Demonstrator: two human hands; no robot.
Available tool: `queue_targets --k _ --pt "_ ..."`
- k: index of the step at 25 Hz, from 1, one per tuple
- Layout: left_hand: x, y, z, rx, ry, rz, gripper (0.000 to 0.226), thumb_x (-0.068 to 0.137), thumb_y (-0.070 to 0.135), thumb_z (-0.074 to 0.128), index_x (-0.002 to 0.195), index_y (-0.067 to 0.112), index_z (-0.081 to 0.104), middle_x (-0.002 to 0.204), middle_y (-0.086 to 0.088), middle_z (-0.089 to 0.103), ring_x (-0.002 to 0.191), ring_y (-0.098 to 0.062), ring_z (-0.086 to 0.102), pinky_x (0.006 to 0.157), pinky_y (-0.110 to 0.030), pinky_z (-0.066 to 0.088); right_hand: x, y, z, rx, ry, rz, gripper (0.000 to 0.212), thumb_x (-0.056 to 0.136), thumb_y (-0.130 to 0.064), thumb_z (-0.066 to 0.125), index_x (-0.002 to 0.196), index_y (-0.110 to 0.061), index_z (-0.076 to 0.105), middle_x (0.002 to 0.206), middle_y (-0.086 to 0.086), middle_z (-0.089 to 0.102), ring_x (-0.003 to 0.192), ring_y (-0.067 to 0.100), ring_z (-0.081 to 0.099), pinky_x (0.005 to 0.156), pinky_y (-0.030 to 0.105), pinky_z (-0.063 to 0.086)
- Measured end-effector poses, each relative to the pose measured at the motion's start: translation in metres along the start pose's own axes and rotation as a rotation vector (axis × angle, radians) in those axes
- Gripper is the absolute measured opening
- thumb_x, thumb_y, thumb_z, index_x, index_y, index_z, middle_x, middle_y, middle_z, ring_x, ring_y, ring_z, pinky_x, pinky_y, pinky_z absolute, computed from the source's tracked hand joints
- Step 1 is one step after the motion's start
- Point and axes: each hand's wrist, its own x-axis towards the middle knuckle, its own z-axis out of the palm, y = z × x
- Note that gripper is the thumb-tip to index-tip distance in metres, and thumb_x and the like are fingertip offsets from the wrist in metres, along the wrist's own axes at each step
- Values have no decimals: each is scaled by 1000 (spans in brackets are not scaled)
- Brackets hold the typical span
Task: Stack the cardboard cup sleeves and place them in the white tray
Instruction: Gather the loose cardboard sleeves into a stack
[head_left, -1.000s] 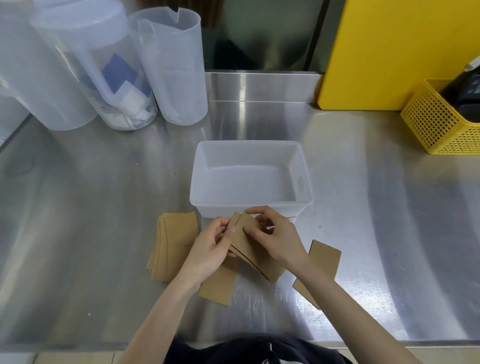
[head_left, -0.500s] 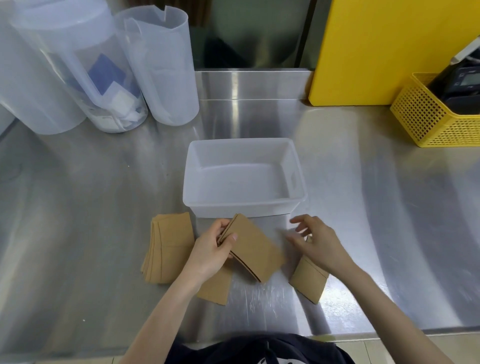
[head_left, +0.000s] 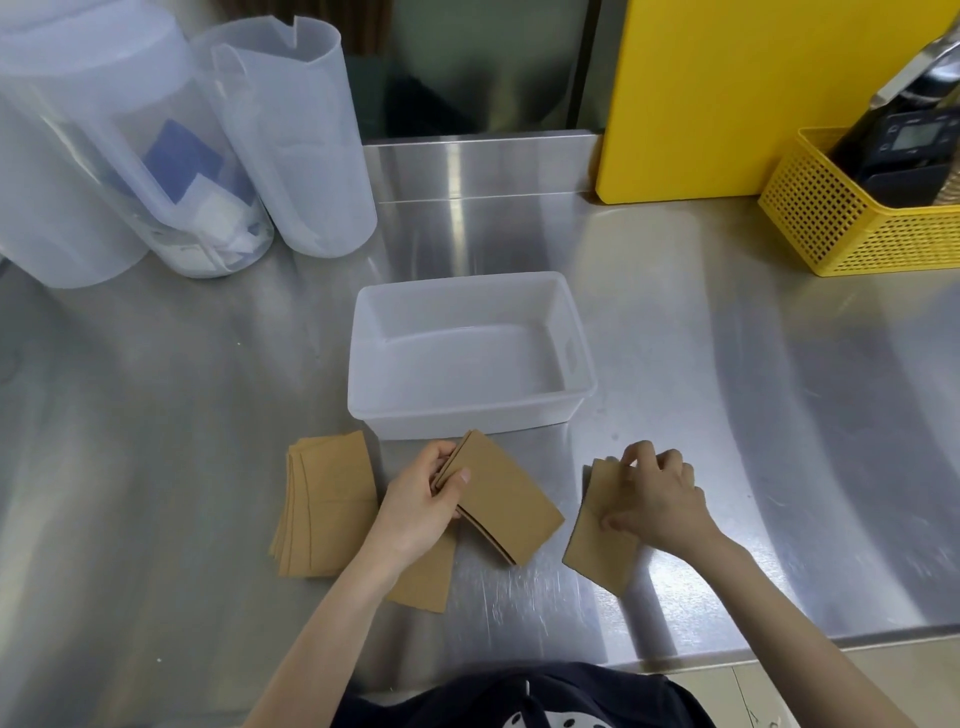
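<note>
Gathering step: left hand (head_left: 422, 512) pinching a small stack of sleeves (head_left: 506, 499) just before the empty white tray (head_left: 470, 418), right hand (head_left: 655, 498) fingertips pressing a loose sleeve (head_left: 597, 540) on the counter, next likely needing lift and alignment onto stack.

Matt cardboard sleeves (head_left: 506, 499), glossy steel counter (head_left: 727, 415)

Left hand (head_left: 421, 506) grips stacked sleeves (head_left: 506, 501); right hand (head_left: 657, 501) presses a single sleeve (head_left: 597, 545) beside the white tray (head_left: 470, 421).

Head-worn view, forward and down (close, wide-angle) over the steel counter (head_left: 779, 467).
</note>
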Motion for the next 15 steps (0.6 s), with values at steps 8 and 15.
queue_targets --k 8,15 --pt "-5 -1 -8 -42 60 -4 15 90 11 45 100 22 49 90 14 60 80 -6 58 57 -8 50 -11 -24 -15 502 25 -328 49 83 -5 53 122 -34 44 77 2 54 72 18 51 60 12 40" --pt "-10 4 -14 -127 91 -1 15 91 9 43 101 18 50 95 7 61 80 -8 60 56 -9 51 -19 -77 -18 541 -5 -493 30 86 -14 54 114 -23 56 92 -8 61 83 3 53 68 -3 37"
